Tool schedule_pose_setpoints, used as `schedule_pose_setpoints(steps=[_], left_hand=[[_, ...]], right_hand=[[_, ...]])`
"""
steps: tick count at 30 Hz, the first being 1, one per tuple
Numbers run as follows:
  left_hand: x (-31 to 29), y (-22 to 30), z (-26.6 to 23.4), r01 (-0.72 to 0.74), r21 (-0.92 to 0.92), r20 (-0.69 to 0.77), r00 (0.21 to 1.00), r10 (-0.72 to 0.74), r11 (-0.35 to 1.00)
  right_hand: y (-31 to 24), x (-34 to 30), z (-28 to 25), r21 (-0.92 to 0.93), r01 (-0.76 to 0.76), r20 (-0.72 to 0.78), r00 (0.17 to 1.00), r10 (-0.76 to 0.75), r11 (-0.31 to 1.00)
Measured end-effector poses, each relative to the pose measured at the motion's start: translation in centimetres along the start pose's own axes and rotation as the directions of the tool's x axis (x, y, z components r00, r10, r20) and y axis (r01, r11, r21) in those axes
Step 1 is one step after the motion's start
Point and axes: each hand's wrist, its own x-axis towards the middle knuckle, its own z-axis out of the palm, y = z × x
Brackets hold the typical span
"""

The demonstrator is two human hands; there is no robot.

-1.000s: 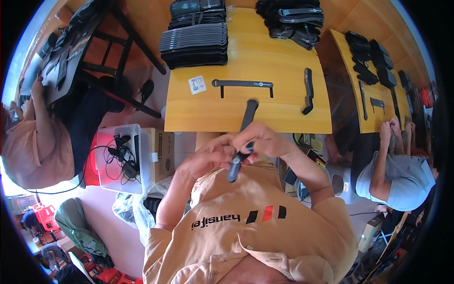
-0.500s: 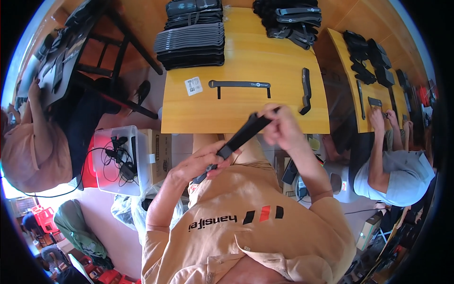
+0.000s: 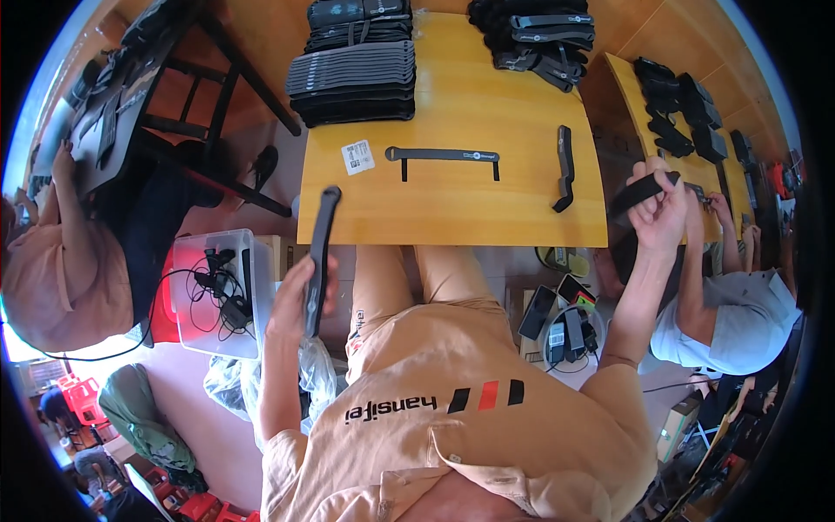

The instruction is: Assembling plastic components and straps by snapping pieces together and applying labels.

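Observation:
My left hand (image 3: pixel 292 297) is closed round the lower part of a dark strap (image 3: pixel 323 239), which stands nearly upright off the table's front left corner. Out to the right, beyond the table's edge, my right hand (image 3: pixel 658 213) is closed on a short, wide black strap (image 3: pixel 642 193). On the yellow table (image 3: pixel 435 213) lies a straight dark grey strap (image 3: pixel 444 155) with two short black tabs pointing toward me. A bent dark strap (image 3: pixel 564 165) rests near the right edge. To the left is a white printed label (image 3: pixel 357 157).
Stacked grey and black straps (image 3: pixel 352 83) fill the table's back left, with another pile (image 3: pixel 544 39) at the back right. A clear bin (image 3: pixel 187 300) of cables stands on the floor at left. One co-worker (image 3: pixel 726 317) sits close at right, another (image 3: pixel 70 278) at left.
My hands were together in front of me over one black strap; now they are far apart, each with a strap. The left has gone left, the right far right.

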Motion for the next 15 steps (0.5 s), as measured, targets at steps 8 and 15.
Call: schedule_pose_setpoints(steps=[8, 15], left_hand=[[8.2, -0.5, -0.7, -0.263, 0.388, -0.534, 0.717, 0.448, 0.883], [11.5, -2.2, -2.0, -0.136, 0.636, -0.547, 0.616, 0.567, 0.76]], right_hand=[[1.3, -1.2, 3.9, -0.909, 0.414, 0.414, 0.91, -0.003, 0.059], [2.3, -1.2, 3.2, -0.939, 0.325, 0.344, 0.908, -0.239, -0.116]])
